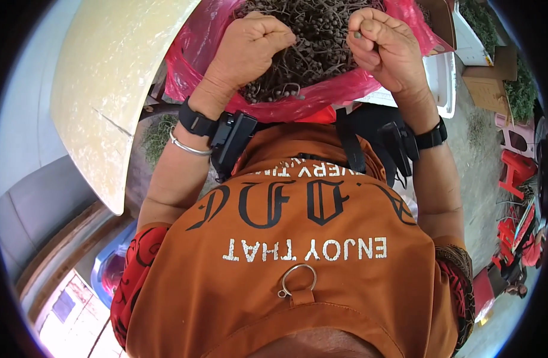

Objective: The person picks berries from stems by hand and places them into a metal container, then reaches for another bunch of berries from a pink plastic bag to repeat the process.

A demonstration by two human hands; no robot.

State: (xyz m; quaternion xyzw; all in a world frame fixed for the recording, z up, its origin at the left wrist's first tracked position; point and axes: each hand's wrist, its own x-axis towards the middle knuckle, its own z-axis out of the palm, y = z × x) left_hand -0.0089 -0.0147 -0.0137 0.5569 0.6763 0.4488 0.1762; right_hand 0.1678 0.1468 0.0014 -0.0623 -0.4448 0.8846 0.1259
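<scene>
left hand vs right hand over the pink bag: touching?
Apart. The head view shows the left hand and right hand with a clear gap between them, filled by the dark stemmed berries in the pink bag.

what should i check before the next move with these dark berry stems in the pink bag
1. Left hand closed on stems over the heap of dark berry clusters: ok.
2. Right hand fingers pinching a small greenish berry: ok.
3. Pink plastic bag open, rim spread round the heap: ok.
4. Bag steady on its support: cannot tell, hidden underneath.
5. Round yellowish tabletop apart from the left hand: ok.
</scene>
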